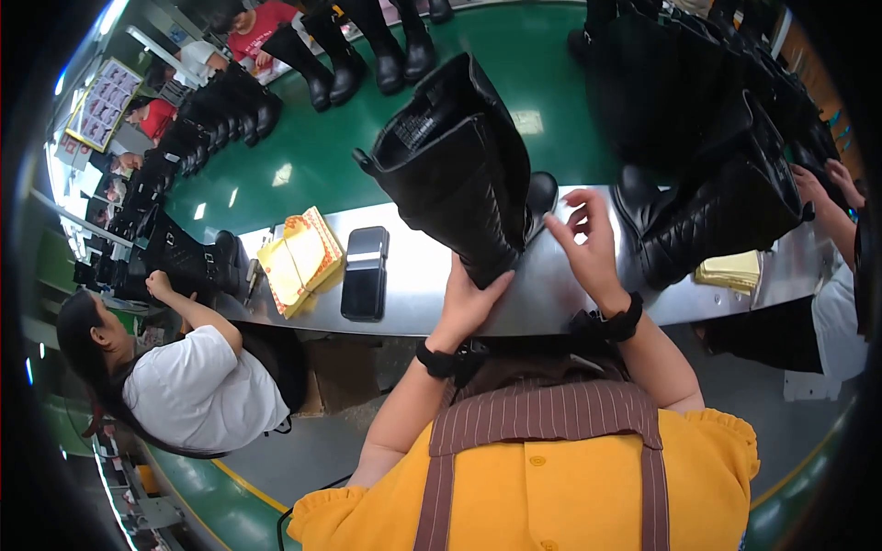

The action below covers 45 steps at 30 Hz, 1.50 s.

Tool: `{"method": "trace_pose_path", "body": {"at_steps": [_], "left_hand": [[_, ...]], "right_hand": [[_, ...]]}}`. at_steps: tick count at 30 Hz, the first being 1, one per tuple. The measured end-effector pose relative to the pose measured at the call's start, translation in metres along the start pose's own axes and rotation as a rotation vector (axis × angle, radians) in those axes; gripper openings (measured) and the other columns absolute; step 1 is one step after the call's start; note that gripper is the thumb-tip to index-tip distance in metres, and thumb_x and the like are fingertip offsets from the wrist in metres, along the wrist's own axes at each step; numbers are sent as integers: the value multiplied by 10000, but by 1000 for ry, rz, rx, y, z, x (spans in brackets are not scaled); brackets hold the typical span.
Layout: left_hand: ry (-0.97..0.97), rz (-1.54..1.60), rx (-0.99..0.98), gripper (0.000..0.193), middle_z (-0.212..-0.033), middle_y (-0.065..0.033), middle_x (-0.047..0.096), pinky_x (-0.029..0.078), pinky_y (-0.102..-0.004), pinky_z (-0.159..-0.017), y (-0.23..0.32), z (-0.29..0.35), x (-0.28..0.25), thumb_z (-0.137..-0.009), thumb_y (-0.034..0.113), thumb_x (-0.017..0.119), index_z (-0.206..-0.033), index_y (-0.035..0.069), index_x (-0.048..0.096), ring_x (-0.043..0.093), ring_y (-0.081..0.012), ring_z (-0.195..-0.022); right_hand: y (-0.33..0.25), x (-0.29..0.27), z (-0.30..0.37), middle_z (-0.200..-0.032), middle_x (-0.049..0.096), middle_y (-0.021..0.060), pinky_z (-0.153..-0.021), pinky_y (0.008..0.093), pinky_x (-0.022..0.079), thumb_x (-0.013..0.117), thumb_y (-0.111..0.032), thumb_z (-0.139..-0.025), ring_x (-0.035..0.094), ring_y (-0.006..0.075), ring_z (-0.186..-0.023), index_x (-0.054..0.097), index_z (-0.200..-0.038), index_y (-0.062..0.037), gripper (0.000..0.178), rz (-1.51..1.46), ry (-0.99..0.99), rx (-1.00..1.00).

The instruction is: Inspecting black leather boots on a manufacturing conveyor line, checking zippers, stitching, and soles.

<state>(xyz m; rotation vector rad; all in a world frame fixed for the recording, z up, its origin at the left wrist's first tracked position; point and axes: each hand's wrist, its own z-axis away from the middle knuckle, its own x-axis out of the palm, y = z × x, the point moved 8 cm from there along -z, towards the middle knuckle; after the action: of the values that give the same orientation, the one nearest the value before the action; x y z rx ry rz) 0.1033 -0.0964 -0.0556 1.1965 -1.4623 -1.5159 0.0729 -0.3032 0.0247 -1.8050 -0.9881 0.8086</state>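
A tall black boot [459,174] with a quilted shaft stands tilted in front of me on the metal edge of the table, its open top facing me and its toe pointing away to the right. My left hand [473,298] is closed round the heel end, thumb along the boot's lower side. Just right of the toe, my right hand [588,243] is raised with fingers apart and slightly curled, holding nothing that I can see. Further right, another tall black boot [712,207] leans on the table near a co-worker's hands [822,188].
A black phone [365,275] and a stack of yellow paper sheets [301,262] lie to my left. More yellow sheets [730,270] lie right. Rows of black boots [220,110] line the green table [340,147]. A seated co-worker [197,381] handles a boot at left.
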Motion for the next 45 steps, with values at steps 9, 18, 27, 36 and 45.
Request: {"method": "trace_pose_path", "body": {"at_steps": [9,18,27,36,45], "left_hand": [[-18,74,1,771,-1284,-166,544,442,-340,-1011,3,-3,1,-773,59,791,-1372,-17,313,557,-233,-1180],[61,-77,17,664,-1150,-131,638,502,-333,-924,8,-1,-2,-718,50,829,-1261,-7,450,627,-222,-1062],[100,-33,13,621,-1140,-125,643,504,-327,-917,25,-3,-9,-728,33,811,-1247,-8,473,632,-211,-1046],[216,-184,62,659,-1101,-179,670,515,-384,-888,24,4,-3,-728,121,806,-1276,7,458,664,-310,-1028],[157,-14,-25,630,-1074,-123,661,517,-332,-849,14,5,19,-734,103,810,-1263,10,480,647,-203,-977]], "right_hand": [[54,41,27,-769,682,165,-675,382,509,662,-281,-906,667,300,-728,656,-934,-9,273,246,-433,259],[52,58,29,-670,667,91,-640,364,492,529,-318,-973,649,247,-626,673,-779,-19,385,90,-750,368],[43,58,21,-649,625,136,-641,375,477,512,-305,-951,603,262,-615,645,-735,-5,393,185,-582,275],[-88,36,-14,-588,471,-23,-497,208,338,469,-264,-1023,424,50,-521,523,-709,-57,379,-597,-413,187],[-133,25,-25,-690,553,-7,-557,195,428,457,-276,-1040,502,53,-595,605,-897,-25,324,-530,-517,54]]}}
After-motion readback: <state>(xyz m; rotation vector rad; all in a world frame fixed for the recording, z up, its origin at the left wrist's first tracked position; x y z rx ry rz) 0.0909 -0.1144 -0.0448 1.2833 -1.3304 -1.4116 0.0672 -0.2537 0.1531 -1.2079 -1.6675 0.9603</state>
